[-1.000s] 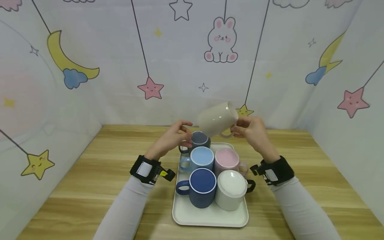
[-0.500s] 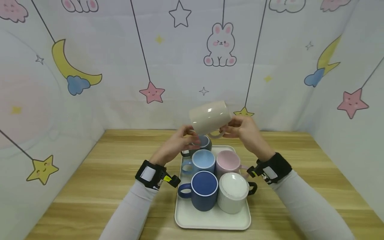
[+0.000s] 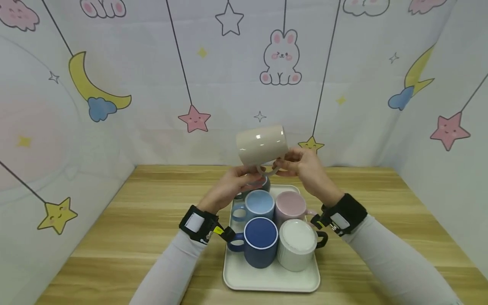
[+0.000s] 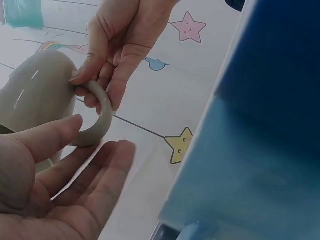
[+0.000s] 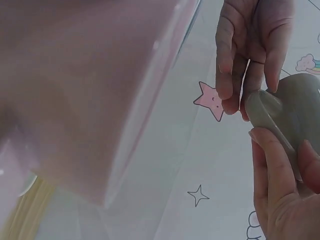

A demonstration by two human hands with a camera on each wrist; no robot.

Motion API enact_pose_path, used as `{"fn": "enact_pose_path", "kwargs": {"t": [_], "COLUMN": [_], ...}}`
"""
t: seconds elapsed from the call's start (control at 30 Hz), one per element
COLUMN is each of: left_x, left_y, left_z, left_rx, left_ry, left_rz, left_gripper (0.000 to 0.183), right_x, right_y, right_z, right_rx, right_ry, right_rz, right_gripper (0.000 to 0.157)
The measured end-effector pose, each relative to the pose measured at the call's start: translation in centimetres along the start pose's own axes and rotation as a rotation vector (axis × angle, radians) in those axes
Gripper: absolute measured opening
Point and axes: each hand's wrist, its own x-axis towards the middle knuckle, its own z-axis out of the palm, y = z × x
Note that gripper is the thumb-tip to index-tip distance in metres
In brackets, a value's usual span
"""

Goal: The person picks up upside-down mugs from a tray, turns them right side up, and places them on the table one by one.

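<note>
A cream mug (image 3: 261,146) is held in the air above the far end of a white tray (image 3: 271,283), lying on its side with its handle downward. My right hand (image 3: 306,171) pinches the handle near the rim end, thumb and fingers together. Under the mug's other end, my left hand (image 3: 233,186) has its extended fingers and thumb on either side of the handle's curve. In the left wrist view, the handle (image 4: 102,112) passes close to those fingers; firm contact is hard to judge.
On the tray stand a dark grey mug (image 3: 265,184), a light blue mug (image 3: 259,205), a pink mug (image 3: 290,206), a navy mug (image 3: 261,248) and a white mug (image 3: 296,250) with a black handle. The wooden table (image 3: 152,212) meets patterned cloth walls behind.
The cream mug has moved left and turned closer to horizontal in my right hand. My left hand has moved right, its fingers now beside the handle. The mugs on the tray stay put.
</note>
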Motion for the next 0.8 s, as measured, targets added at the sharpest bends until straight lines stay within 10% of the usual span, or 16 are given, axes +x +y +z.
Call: {"fn": "enact_pose_path", "kwargs": {"t": [0.33, 0.8], "left_x": [-0.12, -0.45], "left_y": [0.02, 0.84], "left_z": [0.38, 0.12], "left_rx": [0.004, -0.003], "left_ry": [0.201, 0.224], "left_rz": [0.132, 0.129], "left_gripper": [0.019, 0.027], "right_x": [0.07, -0.66], "right_y": [-0.33, -0.47], "right_z": [0.48, -0.07], "right_rx": [-0.013, -0.033], "right_ry": [-0.040, -0.073], "right_rz": [0.058, 0.151], "right_gripper": [0.026, 0.035]}}
